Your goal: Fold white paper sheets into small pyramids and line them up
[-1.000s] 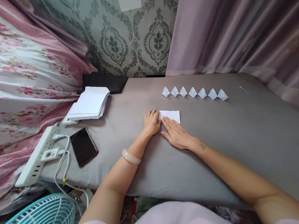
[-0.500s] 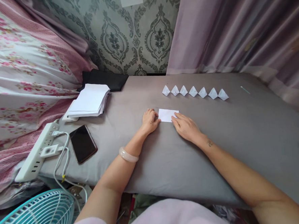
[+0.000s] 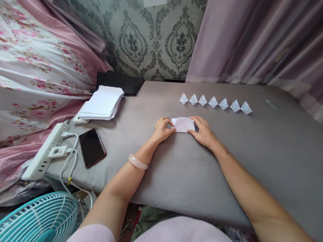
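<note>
A small white folded piece of paper [image 3: 184, 124] lies on the grey-covered table in front of me. Its upper layer looks raised and shaded, and a brighter strip shows at its left end. My left hand [image 3: 163, 129] has its thumb and forefinger curled together on the left edge. At the other end, my right hand [image 3: 203, 132] grips the right edge between thumb and fingers. Beyond the hands, several folded white paper pieces [image 3: 213, 102] with pointed tops stand in a slanting row.
A stack of white paper [image 3: 102, 102] lies at the back left beside a black flat item [image 3: 121, 83]. Nearer are a phone [image 3: 92, 147], a power strip [image 3: 45, 152] with white cables, and a turquoise fan [image 3: 45, 230] below the table edge. A thin stick [image 3: 271, 104] lies far right.
My right hand has shifted from lying over the paper's right part to gripping its right edge. The paper's upper layer has lifted and turned shaded. The camera view has swung slightly left.
</note>
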Demonstrator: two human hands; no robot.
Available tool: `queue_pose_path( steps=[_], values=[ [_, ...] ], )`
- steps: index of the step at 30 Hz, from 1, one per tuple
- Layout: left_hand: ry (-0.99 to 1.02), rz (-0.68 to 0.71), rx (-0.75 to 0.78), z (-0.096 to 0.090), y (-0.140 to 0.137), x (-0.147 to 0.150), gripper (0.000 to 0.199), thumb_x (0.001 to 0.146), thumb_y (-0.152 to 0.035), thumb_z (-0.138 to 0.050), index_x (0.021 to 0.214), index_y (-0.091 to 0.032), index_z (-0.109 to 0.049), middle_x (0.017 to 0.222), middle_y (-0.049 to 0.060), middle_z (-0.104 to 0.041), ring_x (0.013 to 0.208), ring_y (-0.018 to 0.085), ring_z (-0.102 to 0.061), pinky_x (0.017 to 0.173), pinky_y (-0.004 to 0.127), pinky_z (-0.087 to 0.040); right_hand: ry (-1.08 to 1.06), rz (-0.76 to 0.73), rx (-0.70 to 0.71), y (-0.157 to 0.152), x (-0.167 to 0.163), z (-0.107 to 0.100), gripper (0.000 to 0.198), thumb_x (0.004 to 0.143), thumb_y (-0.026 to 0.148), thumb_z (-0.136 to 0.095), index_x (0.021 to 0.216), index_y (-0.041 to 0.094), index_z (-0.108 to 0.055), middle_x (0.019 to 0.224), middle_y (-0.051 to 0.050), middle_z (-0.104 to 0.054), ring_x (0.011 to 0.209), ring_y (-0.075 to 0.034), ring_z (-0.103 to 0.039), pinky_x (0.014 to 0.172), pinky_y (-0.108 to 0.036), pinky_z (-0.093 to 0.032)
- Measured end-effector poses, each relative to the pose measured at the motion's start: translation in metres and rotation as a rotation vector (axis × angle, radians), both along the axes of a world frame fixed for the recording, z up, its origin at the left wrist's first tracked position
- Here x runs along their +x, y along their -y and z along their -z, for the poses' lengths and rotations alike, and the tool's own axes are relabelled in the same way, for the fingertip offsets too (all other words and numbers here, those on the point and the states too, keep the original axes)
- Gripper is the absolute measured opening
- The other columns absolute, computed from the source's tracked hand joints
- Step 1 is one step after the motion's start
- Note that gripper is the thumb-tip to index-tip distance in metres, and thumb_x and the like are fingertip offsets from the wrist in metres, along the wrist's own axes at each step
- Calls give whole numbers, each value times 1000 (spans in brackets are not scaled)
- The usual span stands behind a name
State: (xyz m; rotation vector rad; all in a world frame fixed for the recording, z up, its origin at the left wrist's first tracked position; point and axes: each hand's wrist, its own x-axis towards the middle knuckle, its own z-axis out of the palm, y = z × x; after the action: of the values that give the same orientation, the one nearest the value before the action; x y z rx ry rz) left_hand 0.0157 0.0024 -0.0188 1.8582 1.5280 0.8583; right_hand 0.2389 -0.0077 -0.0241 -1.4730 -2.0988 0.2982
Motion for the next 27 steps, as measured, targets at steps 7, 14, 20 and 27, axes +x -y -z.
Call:
queue_pose_path(
  steps=[7, 14, 20, 27],
  values=[
    [-93, 172, 416, -14, 15, 8, 14, 74, -7, -57, 79, -20, -57, 106, 4, -65, 106, 18, -55, 100, 38, -34, -32, 36, 310, 11, -5, -8, 57, 82, 29, -63, 136, 22, -48, 139, -14, -47, 127, -31, -42, 102, -49, -37],
    [-45, 203, 544, -17, 17, 8, 12, 89, -20, -51, 99, -21, -58, 99, 2, -71, 92, 13, -64, 103, 37, -30, -235, -58, 369, 13, -9, -18, 12, 87, 29, -60, 85, 23, -70, 93, -5, -71, 90, -20, -64, 88, -38, -44],
    [337, 42, 272, -21, 15, 11, 19, 82, -38, -65, 83, -20, -69, 82, 2, -72, 78, 16, -64, 84, 33, -44, -811, 151, 4, 12, -14, -30, 32, 72, 46, -73, 90, 20, -70, 84, -3, -72, 76, -19, -66, 74, -33, -52],
    [973, -126, -141, -21, 7, 9, 34, 66, -43, -78, 86, -17, -67, 75, 0, -69, 66, 11, -61, 64, 23, -46, -1174, -13, -493, 15, -13, -30, 47, 75, 61, -65, 100, 21, -65, 81, -4, -73, 74, -19, -69, 68, -35, -55]
  ],
)
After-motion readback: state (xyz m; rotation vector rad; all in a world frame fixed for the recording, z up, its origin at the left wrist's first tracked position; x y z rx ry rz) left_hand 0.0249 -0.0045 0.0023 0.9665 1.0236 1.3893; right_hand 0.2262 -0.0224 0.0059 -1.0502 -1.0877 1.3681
